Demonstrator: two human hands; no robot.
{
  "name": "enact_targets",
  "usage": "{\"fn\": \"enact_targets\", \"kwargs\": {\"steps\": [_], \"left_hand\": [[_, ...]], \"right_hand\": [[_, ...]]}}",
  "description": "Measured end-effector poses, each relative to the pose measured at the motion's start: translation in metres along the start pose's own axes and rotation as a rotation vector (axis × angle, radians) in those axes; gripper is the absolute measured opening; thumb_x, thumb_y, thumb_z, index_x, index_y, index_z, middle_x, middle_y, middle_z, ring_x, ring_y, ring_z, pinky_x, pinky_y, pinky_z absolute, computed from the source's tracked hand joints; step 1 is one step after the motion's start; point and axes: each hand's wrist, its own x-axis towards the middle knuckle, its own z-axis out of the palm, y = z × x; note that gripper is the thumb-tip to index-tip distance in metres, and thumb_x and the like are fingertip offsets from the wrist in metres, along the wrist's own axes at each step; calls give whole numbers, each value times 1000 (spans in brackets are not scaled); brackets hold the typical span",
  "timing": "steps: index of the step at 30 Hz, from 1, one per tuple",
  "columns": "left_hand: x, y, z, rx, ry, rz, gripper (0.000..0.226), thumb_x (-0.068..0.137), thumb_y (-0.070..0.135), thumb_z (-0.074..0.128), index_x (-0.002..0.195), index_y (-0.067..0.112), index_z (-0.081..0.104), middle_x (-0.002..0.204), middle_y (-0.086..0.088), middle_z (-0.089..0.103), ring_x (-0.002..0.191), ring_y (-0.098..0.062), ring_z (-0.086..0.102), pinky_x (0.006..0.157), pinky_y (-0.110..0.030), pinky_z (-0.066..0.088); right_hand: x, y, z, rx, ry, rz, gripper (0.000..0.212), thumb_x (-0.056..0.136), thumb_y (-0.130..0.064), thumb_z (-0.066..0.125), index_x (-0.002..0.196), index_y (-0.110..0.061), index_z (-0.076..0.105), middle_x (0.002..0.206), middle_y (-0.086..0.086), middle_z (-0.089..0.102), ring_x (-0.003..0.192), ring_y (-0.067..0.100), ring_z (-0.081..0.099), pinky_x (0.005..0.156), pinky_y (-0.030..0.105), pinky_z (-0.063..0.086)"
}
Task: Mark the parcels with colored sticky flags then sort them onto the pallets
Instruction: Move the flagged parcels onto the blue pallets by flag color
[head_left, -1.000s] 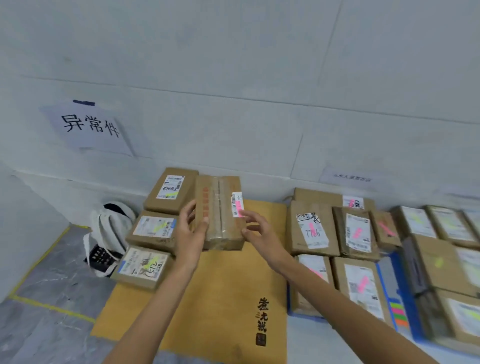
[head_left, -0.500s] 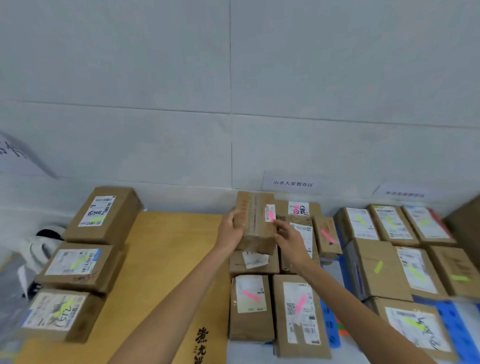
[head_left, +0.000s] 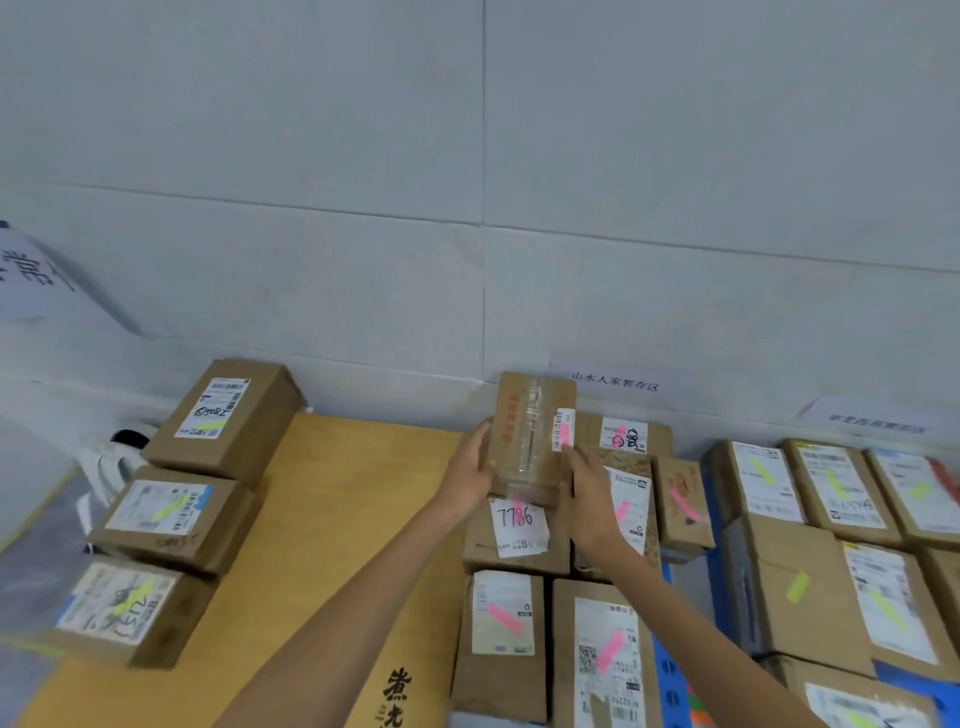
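Currently, beyond a pink-flagged box (head_left: 501, 613) lying nearest, the left hand (head_left: 467, 480) and right hand (head_left: 589, 501) are gripping a taped cardboard parcel (head_left: 527, 441) by its opposite sides, holding it over the box marked 7786 (head_left: 517, 535), its pink sticky flag (head_left: 565, 434) facing up, wall sign (head_left: 615, 385) behind.

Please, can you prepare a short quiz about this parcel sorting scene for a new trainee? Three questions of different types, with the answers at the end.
1. True or false: the held parcel carries a pink flag.
2. Which flag colour do the three left parcels carry? A) pink B) yellow-green C) blue
3. Fill in: the labelled parcel just below the held parcel shows the handwritten number ____.

Key: 1 true; 2 B; 3 7786.
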Motion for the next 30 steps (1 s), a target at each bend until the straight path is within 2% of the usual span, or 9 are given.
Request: {"fn": "enact_targets", "kwargs": {"steps": [2,5,9,13,17,21,25,28,30], "left_hand": [[-8,-9,-12,-42,49,-21,51,95,3,45,143,16,33,144,4,36,134,-10,31,114,-30,26],[-18,-34,-47,-61,116,-19,46,94,0,45,137,15,41,140,0,42,133,-16,38,109,-34,34],[-47,-72,-113,-43,196,-18,40,92,0,45,128,17,50,133,5,49,125,-13,45,100,-28,40],[-98,-130,-211,23,373,-83,34,95,5,45,125,18,53,128,6,53,116,-8,49,96,-26,40],[-160,-202,-295,51,636,-333,33,92,-1,43,123,9,49,123,-1,49,90,-17,55,73,-29,48],[-201,-268,-333,57,507,-593,55,89,0,53,140,1,33,139,-16,43,126,-33,43,98,-43,41],[-209,-285,-349,3,436,-623,65,91,5,54,147,5,20,147,-13,36,132,-31,39,104,-40,37],[-209,-292,-354,13,408,-641,53,93,9,53,141,1,33,141,-15,43,127,-31,44,100,-37,37],[-216,-300,-351,38,397,-664,53,92,14,56,139,-1,38,137,-18,44,124,-31,45,102,-38,37]], "right_hand": [[-1,-16,4,-51,85,-44,48,88,3,44,135,-10,42,144,13,33,134,26,28,111,37,30],[-7,-61,23,-33,56,-222,44,88,3,43,130,-10,48,135,10,42,124,22,38,103,27,35],[-28,-107,77,-31,-131,-315,36,89,0,45,120,-16,56,119,-2,52,114,11,46,92,16,33],[-60,-161,153,39,-430,-285,32,92,0,42,116,-12,59,120,3,59,115,15,52,92,14,34],[-92,-216,233,124,-649,-168,32,93,-1,40,118,-9,58,121,10,58,104,17,55,79,14,38],[-110,-259,295,191,-758,92,43,94,-8,40,137,-13,41,142,4,41,119,15,46,89,19,36],[-116,-288,326,348,-816,335,57,95,-13,45,147,-15,20,153,1,23,137,22,28,107,36,33],[-118,-294,345,496,-840,435,64,93,-10,52,146,-25,21,147,-3,35,130,24,39,100,47,41],[-124,-294,355,543,-834,464,65,90,-7,56,143,-29,25,129,-7,50,119,23,51,81,42,51]]}}
